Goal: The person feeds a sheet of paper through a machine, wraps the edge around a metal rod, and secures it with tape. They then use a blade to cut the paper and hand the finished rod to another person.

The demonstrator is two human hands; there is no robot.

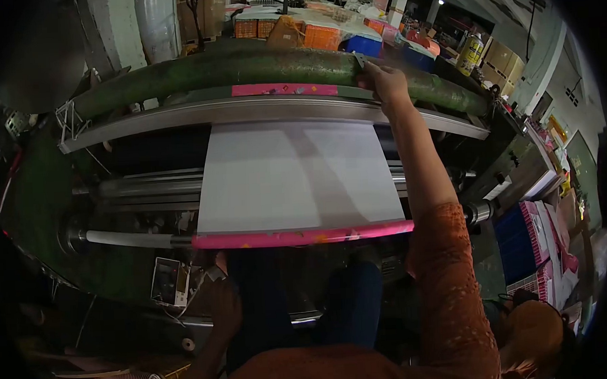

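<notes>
My right hand [385, 83] reaches across the machine to the green beam [264, 66]. Its fingers are closed at the beam's top edge, around a small dark piece too small to name. Below that arm, a white sheet [262, 171] stretches from the metal bar [178, 117] down to a pink patterned roll [305, 236] on a shaft. My left hand [226, 301] hangs low in shadow, close to a small white control box [170, 282]. Its fingers are too dark to make out, with a pale small thing beside them.
A strip of pink patterned material [284, 90] shows behind the metal bar. Steel rollers [151, 186] run under the sheet. Orange and blue crates [324, 35] and a yellow spray can [470, 53] stand beyond the machine. Stacked sheets [546, 246] lie at the right.
</notes>
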